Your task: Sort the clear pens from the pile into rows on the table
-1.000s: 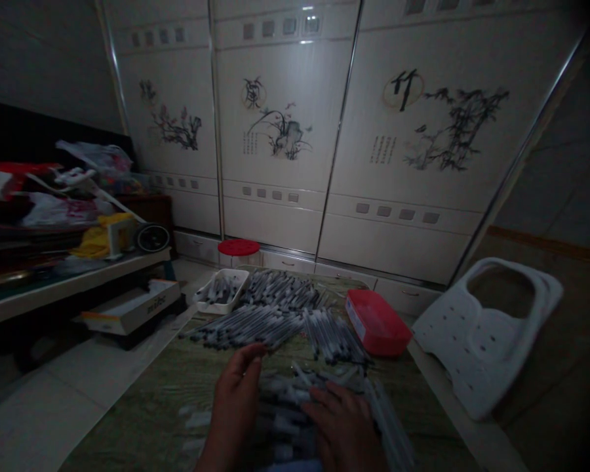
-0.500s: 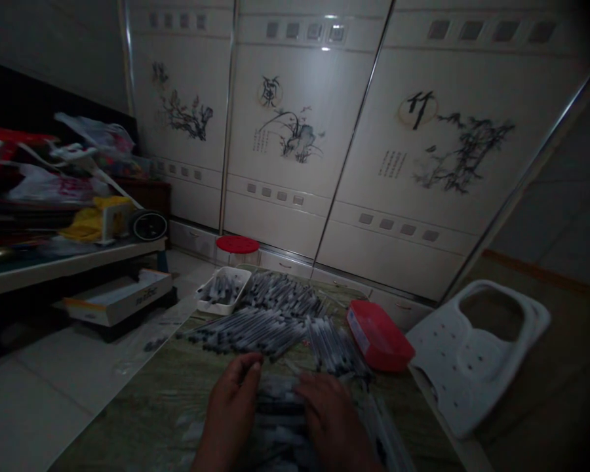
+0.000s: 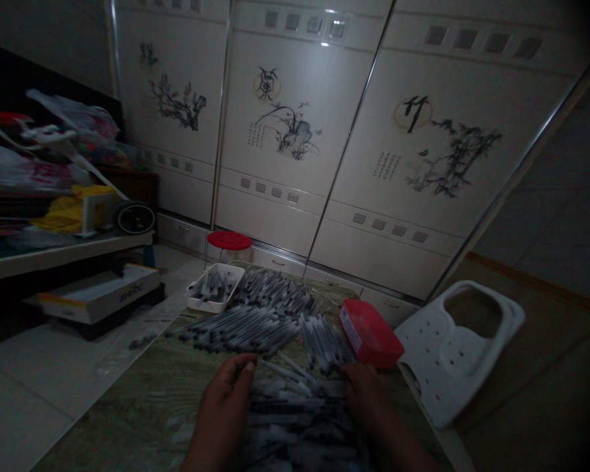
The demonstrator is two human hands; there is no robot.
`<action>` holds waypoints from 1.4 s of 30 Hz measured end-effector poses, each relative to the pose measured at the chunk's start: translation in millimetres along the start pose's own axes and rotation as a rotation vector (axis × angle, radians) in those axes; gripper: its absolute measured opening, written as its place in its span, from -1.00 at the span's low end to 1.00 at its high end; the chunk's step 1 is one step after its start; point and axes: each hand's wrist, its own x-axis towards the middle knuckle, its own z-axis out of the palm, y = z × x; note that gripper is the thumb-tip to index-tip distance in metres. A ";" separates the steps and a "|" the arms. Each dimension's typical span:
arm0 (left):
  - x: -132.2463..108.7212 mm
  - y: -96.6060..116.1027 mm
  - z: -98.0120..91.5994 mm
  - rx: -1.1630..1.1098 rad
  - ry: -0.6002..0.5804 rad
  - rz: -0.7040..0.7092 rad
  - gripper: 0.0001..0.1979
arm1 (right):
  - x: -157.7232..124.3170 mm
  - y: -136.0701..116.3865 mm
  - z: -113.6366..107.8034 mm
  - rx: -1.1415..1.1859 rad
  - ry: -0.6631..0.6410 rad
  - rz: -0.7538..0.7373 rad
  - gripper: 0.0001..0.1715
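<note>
Between my hands lies a pile of clear-barrelled pens [image 3: 299, 419], most of them running crosswise, blurred and dark toward the front. My left hand [image 3: 226, 400] is at the pile's left side, thumb and fingers apart, close to the pen ends. On the right side, my right hand [image 3: 368, 393] reaches forward with its fingers extended beside the pens; they are dim and partly blurred. Just beyond, a slanting row of pens [image 3: 246, 328] and a smaller bundle of pens [image 3: 324, 341] lie on the table [image 3: 128, 406].
At the table's far left stands a white tray [image 3: 226, 303] of small pen parts. A red plastic box [image 3: 371, 334] sits at the right edge, near a white chair [image 3: 457, 354]. Behind are a red stool [image 3: 229, 240] and wardrobe doors [image 3: 285, 216]. Leftward, a cluttered bench [image 3: 69, 249] stands above an open carton [image 3: 103, 295].
My right hand has moved right, away from my left, widening the gap and uncovering more pens. The left hand stays nearly in place. The view has shifted slightly.
</note>
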 end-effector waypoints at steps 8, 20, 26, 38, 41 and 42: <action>-3.1 5.6 0.9 -0.029 0.022 -0.009 -0.62 | 1.3 -29.7 -1.3 0.034 -0.024 -0.066 -0.63; -1.5 -0.1 -0.3 -0.012 -0.010 -0.024 -0.59 | 18.4 -80.1 -2.0 0.098 -0.091 -0.172 -0.64; -0.5 2.2 -3.3 -0.015 0.000 -0.034 -0.58 | 44.1 -80.7 -1.8 0.006 -0.027 0.084 -0.64; 1.7 0.2 -3.9 -0.036 0.008 0.002 -0.58 | 63.5 -82.6 17.9 -0.019 -0.145 0.261 -0.70; 0.3 2.9 -3.8 -0.039 0.009 0.002 -0.58 | 58.6 -81.5 7.6 0.034 -0.145 0.250 -0.72; -0.1 3.4 -3.7 -0.042 0.012 -0.001 -0.58 | 55.8 -80.7 3.2 0.058 -0.142 0.242 -0.73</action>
